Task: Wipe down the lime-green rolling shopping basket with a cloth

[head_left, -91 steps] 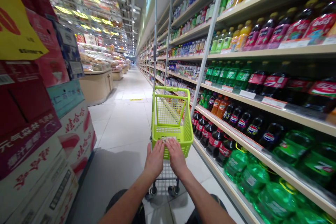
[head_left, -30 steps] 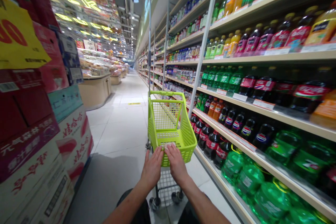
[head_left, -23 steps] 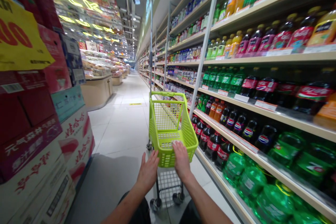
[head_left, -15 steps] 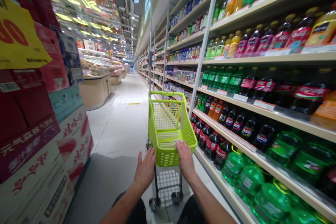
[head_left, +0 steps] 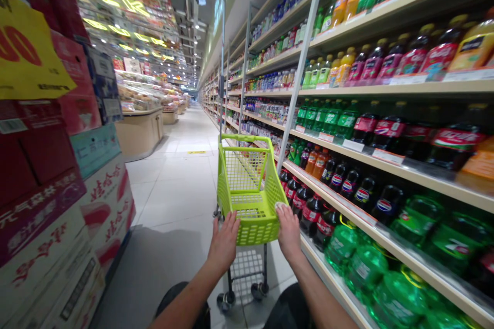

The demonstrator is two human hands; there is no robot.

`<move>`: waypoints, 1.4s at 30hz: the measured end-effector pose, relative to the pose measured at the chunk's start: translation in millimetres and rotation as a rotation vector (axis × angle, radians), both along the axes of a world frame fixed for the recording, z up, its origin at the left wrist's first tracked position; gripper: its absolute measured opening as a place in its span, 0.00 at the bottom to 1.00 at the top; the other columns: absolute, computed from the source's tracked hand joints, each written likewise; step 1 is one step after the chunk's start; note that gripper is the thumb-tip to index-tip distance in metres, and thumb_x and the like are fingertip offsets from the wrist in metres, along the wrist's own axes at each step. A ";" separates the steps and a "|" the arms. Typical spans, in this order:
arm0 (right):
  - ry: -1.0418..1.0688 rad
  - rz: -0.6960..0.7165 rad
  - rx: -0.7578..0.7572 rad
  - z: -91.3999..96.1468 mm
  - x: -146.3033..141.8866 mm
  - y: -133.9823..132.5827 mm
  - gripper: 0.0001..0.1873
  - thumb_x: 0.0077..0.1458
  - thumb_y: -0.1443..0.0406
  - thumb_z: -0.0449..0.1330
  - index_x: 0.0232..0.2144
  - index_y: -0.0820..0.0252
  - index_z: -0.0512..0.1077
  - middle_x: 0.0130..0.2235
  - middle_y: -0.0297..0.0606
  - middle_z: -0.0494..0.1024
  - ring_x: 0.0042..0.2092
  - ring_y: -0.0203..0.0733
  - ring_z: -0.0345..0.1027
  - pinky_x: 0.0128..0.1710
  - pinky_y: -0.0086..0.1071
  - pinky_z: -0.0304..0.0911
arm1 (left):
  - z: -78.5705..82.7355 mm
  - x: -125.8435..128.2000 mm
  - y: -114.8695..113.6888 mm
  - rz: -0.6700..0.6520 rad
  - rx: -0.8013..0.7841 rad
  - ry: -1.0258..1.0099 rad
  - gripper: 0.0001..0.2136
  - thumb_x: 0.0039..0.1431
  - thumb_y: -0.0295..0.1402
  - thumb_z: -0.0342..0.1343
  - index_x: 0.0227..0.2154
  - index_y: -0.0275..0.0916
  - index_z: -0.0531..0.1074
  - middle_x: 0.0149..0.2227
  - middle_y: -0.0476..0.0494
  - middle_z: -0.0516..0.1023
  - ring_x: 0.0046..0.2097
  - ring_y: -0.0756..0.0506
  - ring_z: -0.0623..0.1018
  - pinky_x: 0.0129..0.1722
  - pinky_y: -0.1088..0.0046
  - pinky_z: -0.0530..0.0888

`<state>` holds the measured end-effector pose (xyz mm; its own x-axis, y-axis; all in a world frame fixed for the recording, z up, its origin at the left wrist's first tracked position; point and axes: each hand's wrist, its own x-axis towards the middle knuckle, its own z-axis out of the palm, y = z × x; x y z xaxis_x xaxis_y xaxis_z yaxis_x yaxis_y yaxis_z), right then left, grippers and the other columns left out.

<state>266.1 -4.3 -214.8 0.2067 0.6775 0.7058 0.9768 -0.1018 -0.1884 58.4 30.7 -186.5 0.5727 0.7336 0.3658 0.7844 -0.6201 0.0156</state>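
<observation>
A small lime-green shopping cart (head_left: 247,185) stands in the aisle just ahead of me, its basket with nothing in it. My left hand (head_left: 224,239) rests on the near left corner of the basket, fingers curled over the rim. My right hand (head_left: 287,226) grips the near right corner, and something small and white (head_left: 279,206) shows at its fingertips. The cart sits close to the drinks shelving on the right.
Shelves of soda bottles (head_left: 363,185) run along the right, with large green bottles (head_left: 389,277) on the lowest shelf. Stacked cardboard cartons (head_left: 57,205) with a yellow sign (head_left: 27,56) wall the left. The tiled aisle (head_left: 181,175) stretches ahead toward display counters (head_left: 141,128).
Both hands have moved apart from the middle of the basket's near rim to its two corners. The left hand came off briefly and now holds again. The cart has rolled slightly forward.
</observation>
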 end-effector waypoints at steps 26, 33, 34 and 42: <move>-0.231 0.199 0.028 -14.4 6.4 -11.2 0.31 0.46 0.81 0.44 0.51 0.58 0.63 0.56 0.39 0.63 0.61 0.42 0.41 0.55 0.45 0.47 | -18.7 11.1 -0.7 -0.008 0.091 0.113 0.33 0.46 0.18 0.37 0.58 0.37 0.47 0.62 0.43 0.49 0.62 0.44 0.48 0.57 0.49 0.49; -0.128 0.033 0.056 -6.4 15.5 -7.8 0.32 0.47 0.81 0.42 0.52 0.60 0.62 0.54 0.43 0.65 0.60 0.43 0.46 0.55 0.48 0.49 | -19.1 10.3 -0.7 -0.015 0.094 0.110 0.32 0.47 0.20 0.39 0.59 0.38 0.46 0.62 0.42 0.49 0.62 0.43 0.48 0.57 0.50 0.50; -0.136 0.071 0.066 -7.5 11.4 -6.8 0.31 0.47 0.81 0.42 0.52 0.60 0.62 0.54 0.44 0.65 0.60 0.43 0.46 0.54 0.48 0.49 | -19.8 10.7 -0.7 -0.014 0.096 0.108 0.32 0.46 0.20 0.39 0.59 0.37 0.46 0.62 0.42 0.49 0.62 0.43 0.48 0.57 0.49 0.50; -0.143 0.107 0.071 -10.7 19.0 -8.1 0.31 0.48 0.81 0.42 0.52 0.58 0.62 0.55 0.43 0.64 0.61 0.43 0.45 0.54 0.46 0.51 | -23.8 7.9 2.5 -0.027 0.104 0.095 0.32 0.46 0.19 0.39 0.58 0.38 0.46 0.62 0.43 0.49 0.62 0.44 0.49 0.57 0.50 0.48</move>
